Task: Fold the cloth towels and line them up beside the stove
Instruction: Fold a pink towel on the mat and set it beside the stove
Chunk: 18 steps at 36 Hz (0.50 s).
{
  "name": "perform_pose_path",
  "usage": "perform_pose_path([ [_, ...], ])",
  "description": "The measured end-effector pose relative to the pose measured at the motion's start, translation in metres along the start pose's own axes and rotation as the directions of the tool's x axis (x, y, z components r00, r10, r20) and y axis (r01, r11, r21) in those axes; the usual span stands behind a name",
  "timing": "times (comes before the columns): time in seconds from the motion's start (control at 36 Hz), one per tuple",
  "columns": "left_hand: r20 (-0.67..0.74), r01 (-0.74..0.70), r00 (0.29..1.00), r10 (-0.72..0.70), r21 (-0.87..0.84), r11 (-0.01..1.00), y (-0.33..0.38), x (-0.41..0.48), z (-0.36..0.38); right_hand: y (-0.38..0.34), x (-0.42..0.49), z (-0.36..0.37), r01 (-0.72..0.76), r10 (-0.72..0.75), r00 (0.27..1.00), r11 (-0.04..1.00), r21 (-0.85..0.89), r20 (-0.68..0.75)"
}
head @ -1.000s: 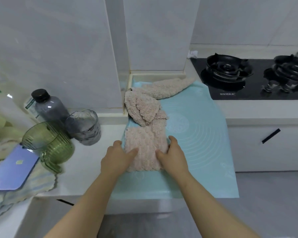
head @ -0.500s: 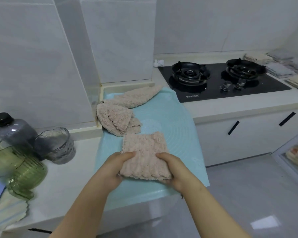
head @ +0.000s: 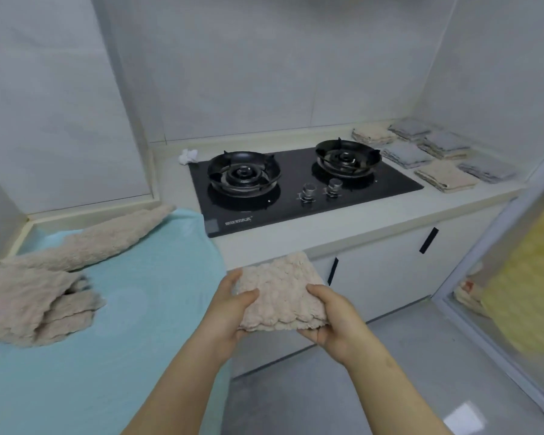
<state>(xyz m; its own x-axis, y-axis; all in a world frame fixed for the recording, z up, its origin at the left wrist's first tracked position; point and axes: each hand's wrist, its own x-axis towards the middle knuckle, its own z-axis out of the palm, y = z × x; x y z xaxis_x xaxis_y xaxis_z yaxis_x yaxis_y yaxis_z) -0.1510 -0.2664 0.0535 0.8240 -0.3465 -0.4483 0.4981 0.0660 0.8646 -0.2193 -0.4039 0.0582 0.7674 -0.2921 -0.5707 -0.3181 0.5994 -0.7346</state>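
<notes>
A folded pink towel [head: 280, 291] hangs in the air in front of the counter edge, held from both sides. My left hand [head: 230, 312] grips its left edge and my right hand [head: 333, 318] grips its right edge, thumbs on top. Unfolded pink towels [head: 35, 306] lie heaped on the light blue mat [head: 145, 309] at the left, and another pink towel [head: 101, 238] stretches toward the wall. The black two-burner stove [head: 296, 186] sits ahead. Several folded grey and pink towels [head: 434, 155] lie in rows on the counter to its right.
A small white crumpled cloth [head: 188, 156] lies at the stove's back left corner. White cabinet fronts [head: 383, 271] with black handles run under the counter. A glass door [head: 515, 293] stands at the right, over grey floor [head: 358, 387].
Both hands have lifted the folded pink towel off the blue mat and carried it rightward, off the counter edge. My view has swung right toward the stove and the folded towels.
</notes>
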Motion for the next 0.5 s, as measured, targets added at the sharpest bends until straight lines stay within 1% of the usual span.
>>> perform_pose_path([
  [0.22, 0.003, 0.014, 1.0, -0.014, 0.036, 0.999, 0.006, 0.057, 0.136, -0.094, 0.048, -0.104, 0.087, -0.091, 0.995, 0.989, -0.122, -0.033],
  [0.33, 0.006, 0.017, 1.0, -0.017, 0.067, 0.998, 0.009, 0.088, 0.187, -0.129, 0.077, -0.141, 0.096, -0.102, 0.993, 0.989, -0.113, -0.056],
  [0.5, 0.065, 0.008, 0.998, -0.016, 0.115, 0.993, 0.021, 0.153, 0.256, -0.187, 0.127, -0.187, 0.126, -0.136, 0.985, 0.987, -0.095, -0.103],
])
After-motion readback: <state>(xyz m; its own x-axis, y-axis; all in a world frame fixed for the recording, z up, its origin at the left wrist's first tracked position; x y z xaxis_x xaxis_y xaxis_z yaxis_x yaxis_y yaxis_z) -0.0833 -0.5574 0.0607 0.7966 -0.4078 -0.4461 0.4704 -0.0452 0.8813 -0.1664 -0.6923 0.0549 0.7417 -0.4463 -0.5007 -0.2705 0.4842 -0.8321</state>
